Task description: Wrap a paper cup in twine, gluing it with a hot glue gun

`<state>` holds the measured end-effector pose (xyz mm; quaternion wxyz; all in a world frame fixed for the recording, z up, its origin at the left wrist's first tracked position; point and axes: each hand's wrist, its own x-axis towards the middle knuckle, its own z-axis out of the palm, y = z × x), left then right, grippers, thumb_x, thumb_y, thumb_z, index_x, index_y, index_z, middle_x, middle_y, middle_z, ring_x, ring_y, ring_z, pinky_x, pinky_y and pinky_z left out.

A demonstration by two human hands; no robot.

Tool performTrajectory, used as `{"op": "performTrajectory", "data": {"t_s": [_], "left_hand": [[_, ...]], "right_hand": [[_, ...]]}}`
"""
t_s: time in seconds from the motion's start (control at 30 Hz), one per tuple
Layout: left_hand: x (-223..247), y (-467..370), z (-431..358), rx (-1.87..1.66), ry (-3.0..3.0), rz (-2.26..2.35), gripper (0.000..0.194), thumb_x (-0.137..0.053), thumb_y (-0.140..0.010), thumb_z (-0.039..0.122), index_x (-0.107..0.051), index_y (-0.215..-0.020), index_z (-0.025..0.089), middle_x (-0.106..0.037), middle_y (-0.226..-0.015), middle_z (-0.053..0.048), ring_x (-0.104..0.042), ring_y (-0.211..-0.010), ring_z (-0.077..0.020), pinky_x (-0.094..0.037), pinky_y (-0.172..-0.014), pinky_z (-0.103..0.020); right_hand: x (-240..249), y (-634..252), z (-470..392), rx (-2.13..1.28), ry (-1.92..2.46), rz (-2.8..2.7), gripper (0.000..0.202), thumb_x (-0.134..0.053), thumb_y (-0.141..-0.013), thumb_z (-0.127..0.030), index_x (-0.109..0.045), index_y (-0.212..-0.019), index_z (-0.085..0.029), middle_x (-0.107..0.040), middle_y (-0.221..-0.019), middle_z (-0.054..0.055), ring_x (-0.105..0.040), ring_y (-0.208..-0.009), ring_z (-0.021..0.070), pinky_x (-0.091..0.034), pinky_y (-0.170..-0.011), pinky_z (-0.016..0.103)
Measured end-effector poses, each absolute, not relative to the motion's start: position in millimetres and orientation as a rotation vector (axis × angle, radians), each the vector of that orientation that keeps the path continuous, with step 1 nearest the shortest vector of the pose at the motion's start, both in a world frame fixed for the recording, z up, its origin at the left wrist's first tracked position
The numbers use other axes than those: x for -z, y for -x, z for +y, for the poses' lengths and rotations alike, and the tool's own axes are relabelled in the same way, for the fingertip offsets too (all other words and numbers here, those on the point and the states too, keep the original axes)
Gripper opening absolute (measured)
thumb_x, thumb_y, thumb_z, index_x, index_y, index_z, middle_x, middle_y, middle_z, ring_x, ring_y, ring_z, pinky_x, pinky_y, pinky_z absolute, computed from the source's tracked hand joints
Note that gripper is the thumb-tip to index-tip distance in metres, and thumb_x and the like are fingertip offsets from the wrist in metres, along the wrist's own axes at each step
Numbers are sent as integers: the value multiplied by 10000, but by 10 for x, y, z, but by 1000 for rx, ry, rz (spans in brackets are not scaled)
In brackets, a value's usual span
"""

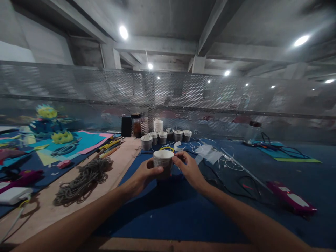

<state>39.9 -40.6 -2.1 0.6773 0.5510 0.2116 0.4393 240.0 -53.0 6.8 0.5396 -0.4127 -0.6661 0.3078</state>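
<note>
A paper cup (163,159) with a white rim and greyish patterned side is held upright above the blue table mat (147,213). My left hand (147,172) grips it from the left, thumb across the front. On the right, my right hand (187,167) has its thumb and index finger pinched together at the cup's edge; whatever small thing may be between them is too small to make out. Just behind the cup lies a yellow curved piece (167,148). Farther back stand several similar cups (162,136) with thin cords at their tops.
A stack of white cups (158,126) and a dark-lidded jar (136,126) stand at the back. Grey cord (84,180) lies left, near scissors (65,147) and coloured paper (90,141). Clear plastic (208,153), thin white cord and a magenta device (291,198) lie right.
</note>
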Motion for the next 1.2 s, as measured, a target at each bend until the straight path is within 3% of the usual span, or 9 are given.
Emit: {"op": "performTrajectory", "data": {"t_s": [0.17, 0.37, 0.47, 0.53, 0.6, 0.7, 0.93, 1.2], "left_hand": [[-26, -397, -452, -956, -1215, 477, 502, -753, -770, 218, -633, -1253, 146, -694, -1157, -148, -659, -969, -260, -503, -855, -349], [-31, -331, -362, -938, -1107, 437, 405, -658, -857, 293, -652, -1232, 138, -671, -1243, -147, -609, -1150, -289, -452, -998, -391], [-58, -281, -329, -963, -1077, 463, 359, -623, -881, 316, -676, -1190, 142, -698, -1191, -125, -643, -1071, -247, -495, -905, -331], [-84, -243, -337, -1028, -1101, 457, 350, -635, -874, 305, -672, -1188, 154, -699, -1188, -116, -652, -1039, -235, -502, -865, -319], [-96, -189, -361, -1103, -1145, 500, 383, -674, -847, 291, -655, -1207, 161, -682, -1220, -120, -637, -1082, -250, -485, -921, -356], [-61, -59, -386, -1222, -1235, 637, 448, -727, -801, 302, -641, -1215, 154, -657, -1257, -134, -614, -1127, -271, -460, -961, -393], [159, 330, -249, -1449, -1522, 1121, 633, -854, -579, 352, -646, -1132, 123, -700, -1139, -137, -625, -1071, -316, -463, -947, -442], [312, 487, -223, -1268, -1972, 1389, 601, -770, -641, 463, -664, -1118, 113, -701, -1142, -157, -623, -1060, -347, -456, -928, -438]], "right_hand": [[-62, -2407, -505, -766, 950, -1557, 315, -580, -902, -507, -631, -937, -199, -699, -918, 30, -652, -893, 199, -490, -830, 315], [-51, -2454, -473, -718, 944, -1520, 387, -406, -992, -488, -624, -825, -215, -715, -797, 24, -657, -801, 202, -483, -833, 339], [-1, -2492, -459, -469, 1013, -1674, 379, -359, -1014, -420, -599, -795, -224, -700, -807, 33, -633, -799, 207, -469, -847, 368], [53, -2520, -438, -154, 1004, -1870, 313, -364, -1008, -320, -595, -820, -223, -686, -839, 45, -618, -841, 216, -426, -945, 420], [114, -2551, -403, 166, 915, -2083, 229, -385, -971, -212, -605, -907, -213, -683, -889, 56, -611, -877, 219, -319, -1072, 487], [185, -2596, -337, 420, 818, -2241, 240, -395, -920, -120, -597, -1022, -199, -688, -934, 60, -613, -874, 212, -257, -1119, 520], [231, -2693, -253, 607, 895, -2222, 223, -412, -930, -128, -604, -1026, -189, -690, -934, 60, -617, -892, 212, -250, -1122, 516], [237, -2880, -216, 716, 1030, -2152, 232, -408, -938, -146, -619, -1028, -177, -698, -944, 77, -618, -891, 220, -256, -1086, 484]]}}
